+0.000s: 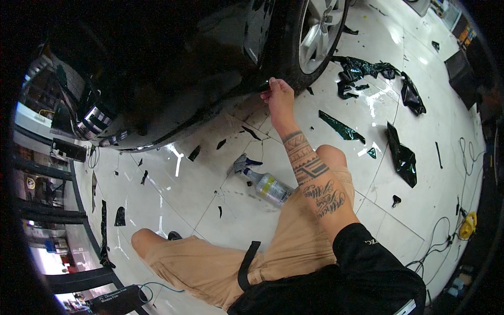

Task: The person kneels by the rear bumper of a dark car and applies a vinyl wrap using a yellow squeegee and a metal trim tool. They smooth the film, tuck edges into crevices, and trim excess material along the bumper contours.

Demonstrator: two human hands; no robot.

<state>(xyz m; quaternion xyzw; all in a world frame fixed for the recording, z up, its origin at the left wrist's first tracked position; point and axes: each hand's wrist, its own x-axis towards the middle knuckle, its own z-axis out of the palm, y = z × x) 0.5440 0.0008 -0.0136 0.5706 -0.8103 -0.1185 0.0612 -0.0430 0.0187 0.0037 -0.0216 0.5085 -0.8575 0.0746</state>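
Observation:
My right hand (279,96) reaches up to the lower edge of a black car body (194,79), just beside the wheel (317,34). Its thumb and fingers are pinched together. A dark, green-glinting bit of film (264,84) shows at the fingertips; whether it still sticks to the car I cannot tell. My left hand is out of sight. Below the car, a clear spray bottle (270,188) with a dark trigger head lies tilted on the floor near my right leg.
Crumpled dark film (367,70) and a long film strip (341,126) lie right of my arm on the white tiled floor (173,194). Smaller scraps are scattered under the car. Cables (438,241) run near a yellow object (468,226) at far right. A black box (116,302) stands lower left.

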